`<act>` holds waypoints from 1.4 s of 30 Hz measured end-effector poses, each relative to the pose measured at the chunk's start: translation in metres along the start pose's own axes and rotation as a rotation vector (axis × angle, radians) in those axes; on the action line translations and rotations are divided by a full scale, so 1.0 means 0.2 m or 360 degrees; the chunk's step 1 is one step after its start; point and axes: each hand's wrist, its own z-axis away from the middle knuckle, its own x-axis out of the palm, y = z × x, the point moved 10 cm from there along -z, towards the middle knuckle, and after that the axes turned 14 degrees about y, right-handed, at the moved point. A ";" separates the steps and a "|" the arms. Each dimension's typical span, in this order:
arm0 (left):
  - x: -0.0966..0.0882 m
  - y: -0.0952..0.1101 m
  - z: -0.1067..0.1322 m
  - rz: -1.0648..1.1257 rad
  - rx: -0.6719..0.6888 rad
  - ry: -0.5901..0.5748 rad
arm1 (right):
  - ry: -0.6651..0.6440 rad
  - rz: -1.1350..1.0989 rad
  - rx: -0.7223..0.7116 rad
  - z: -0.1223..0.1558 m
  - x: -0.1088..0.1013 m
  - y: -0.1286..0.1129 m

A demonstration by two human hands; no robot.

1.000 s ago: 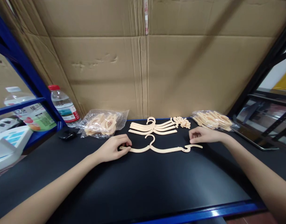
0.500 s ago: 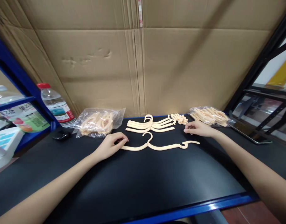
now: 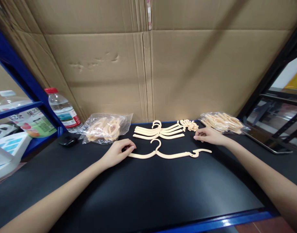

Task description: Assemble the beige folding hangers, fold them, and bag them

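Observation:
A cream plastic clothes hanger (image 3: pixel 172 156) lies flat at the middle of the black table, its hook pointing to the back. A small curved arm piece (image 3: pixel 198 152) is joined to its right end. My left hand (image 3: pixel 119 151) is closed at the hanger's left end, thumb and fingers together, hiding that tip. To the right, my right hand (image 3: pixel 208 136) rests on the table with curled fingers; whether anything is in them is hidden. Just left of it sits a pile of small curved pieces (image 3: pixel 188 125). Several stacked hangers (image 3: pixel 148 132) lie behind the front one.
Clear plastic bags of cream parts lie at the back left (image 3: pixel 104 127) and back right (image 3: pixel 221 122). A red-capped water bottle (image 3: pixel 64 111), a black mouse (image 3: pixel 67 139) and a blue shelf frame stand left. A flat tablet-like device (image 3: pixel 269 140) lies right. Cardboard (image 3: pixel 102 71) walls the back.
The whole view has shifted slightly, moving everything a little to the right. Both hands and the front hanger keep nearly the same places on the table.

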 end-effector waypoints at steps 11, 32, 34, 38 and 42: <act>0.00 -0.01 0.00 0.0006 -0.0007 -0.0012 | 0.0009 0.0033 -0.0046 -0.01 0.01 0.03; 0.00 -0.01 -0.01 0.0001 -0.0017 0.0002 | 0.0875 0.0454 -0.0591 -0.07 -0.22 0.02; 0.00 0.00 -0.01 -0.0010 -0.0004 0.0022 | 0.0885 0.0502 -0.0685 -0.08 -0.20 0.01; -0.01 -0.02 -0.03 -0.0020 -0.0001 0.0127 | 0.0865 0.0539 -0.0808 -0.10 -0.16 -0.01; -0.01 -0.05 -0.08 -0.0033 0.0003 0.0225 | 0.0848 0.0541 -0.0872 -0.11 -0.15 -0.01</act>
